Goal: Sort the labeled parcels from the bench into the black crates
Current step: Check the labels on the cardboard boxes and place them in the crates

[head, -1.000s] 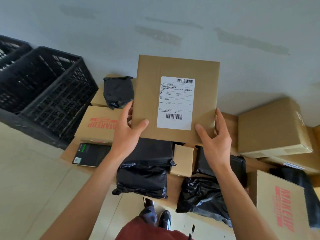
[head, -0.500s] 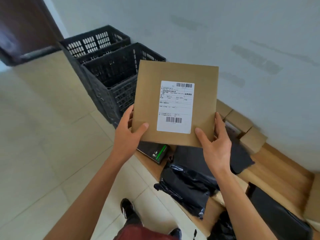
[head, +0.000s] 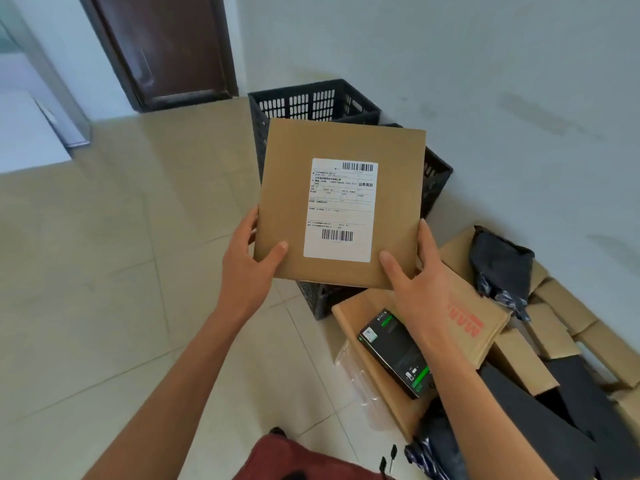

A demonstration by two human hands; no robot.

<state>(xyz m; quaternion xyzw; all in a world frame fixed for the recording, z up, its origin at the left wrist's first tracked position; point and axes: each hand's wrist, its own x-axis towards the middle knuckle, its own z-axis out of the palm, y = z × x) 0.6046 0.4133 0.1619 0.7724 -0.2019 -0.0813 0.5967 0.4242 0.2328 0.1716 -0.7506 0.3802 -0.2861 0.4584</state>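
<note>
Left hand [head: 247, 268] and right hand [head: 420, 289] each grip a lower corner of the flat cardboard parcel [head: 341, 202]. Its shipping label [head: 341, 209] faces the camera. Black crates [head: 311, 105] stand at 12 o'clock behind it.

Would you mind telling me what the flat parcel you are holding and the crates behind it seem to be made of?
The flat parcel looks like matte brown cardboard with a white paper label stuck on. The crates appear to be rigid black plastic, judging by their moulded slotted walls.
</note>
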